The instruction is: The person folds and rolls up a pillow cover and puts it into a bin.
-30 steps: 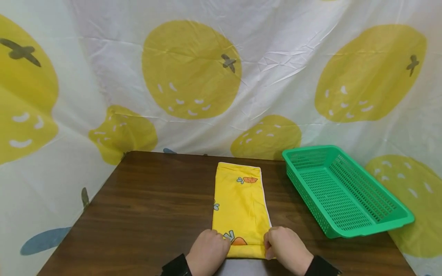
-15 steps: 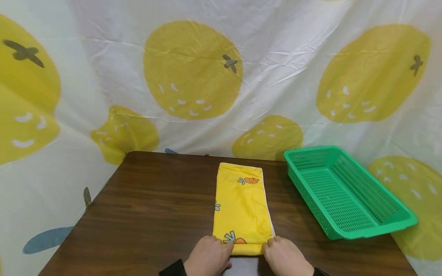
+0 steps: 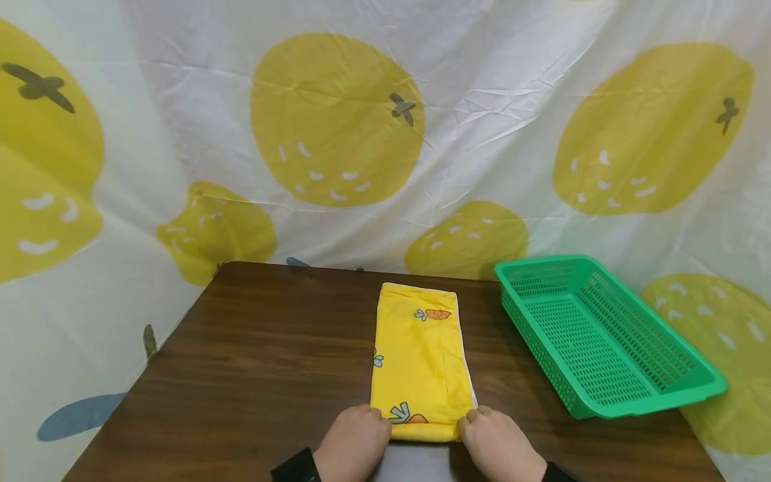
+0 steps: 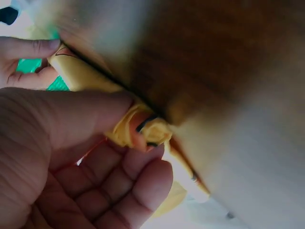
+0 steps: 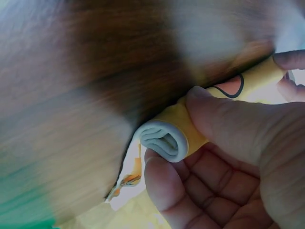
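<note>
On my cam I've L hand (image 3: 355, 438) & R hand (image 3: 496, 442) each pinching rolled near end (image 3: 424, 432) of yellow cloth (image 3: 418, 365) (carrot-printed), rest lying flat on brn table (image 3: 271, 348), grn basket (image 3: 547, 358) to R

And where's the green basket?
In the head view, the basket is at the right of the table, right of the yellow cloth, beyond the right hand.

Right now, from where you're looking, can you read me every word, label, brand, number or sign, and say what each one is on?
None: no readable text shows.
Yellow cloth: printed carrots, no lettering visible.
White backdrop: printed fruit, no lettering visible.
Green basket: no label visible.
Both wrist views are partly blurred, so any tiny marks there can't be made out.
</note>
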{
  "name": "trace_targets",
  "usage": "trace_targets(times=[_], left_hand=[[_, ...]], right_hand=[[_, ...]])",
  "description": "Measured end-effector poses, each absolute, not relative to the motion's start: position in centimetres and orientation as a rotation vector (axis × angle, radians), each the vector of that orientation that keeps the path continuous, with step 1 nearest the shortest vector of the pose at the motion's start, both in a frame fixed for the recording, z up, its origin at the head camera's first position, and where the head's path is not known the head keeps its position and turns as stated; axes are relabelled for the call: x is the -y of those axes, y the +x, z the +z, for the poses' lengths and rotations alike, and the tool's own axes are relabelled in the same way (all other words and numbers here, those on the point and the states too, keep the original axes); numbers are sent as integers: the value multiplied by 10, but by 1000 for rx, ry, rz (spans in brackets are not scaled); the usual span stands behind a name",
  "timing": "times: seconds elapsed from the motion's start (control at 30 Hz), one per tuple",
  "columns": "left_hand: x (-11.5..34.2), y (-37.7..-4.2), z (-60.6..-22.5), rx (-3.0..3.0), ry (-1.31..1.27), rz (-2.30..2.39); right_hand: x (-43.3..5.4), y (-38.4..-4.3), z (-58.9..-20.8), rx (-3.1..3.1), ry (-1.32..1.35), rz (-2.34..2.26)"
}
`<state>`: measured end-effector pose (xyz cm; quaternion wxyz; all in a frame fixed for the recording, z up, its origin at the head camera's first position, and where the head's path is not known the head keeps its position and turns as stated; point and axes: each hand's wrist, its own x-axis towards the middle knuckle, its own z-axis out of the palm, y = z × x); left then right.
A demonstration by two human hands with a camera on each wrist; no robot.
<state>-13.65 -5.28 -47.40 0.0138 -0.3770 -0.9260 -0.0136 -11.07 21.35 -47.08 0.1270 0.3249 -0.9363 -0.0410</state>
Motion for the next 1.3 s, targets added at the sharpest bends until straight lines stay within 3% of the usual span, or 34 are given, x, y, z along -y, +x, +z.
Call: trace_targets(times=[0.4, 1.3], left_hand=[[66, -167, -479, 3072, -896, -574], [68, -176, -474, 3133, -728, -809]], right_hand=[[-214, -114, -474, 2804, 877, -52], [-217, -120, -469, 2872, 851, 33]])
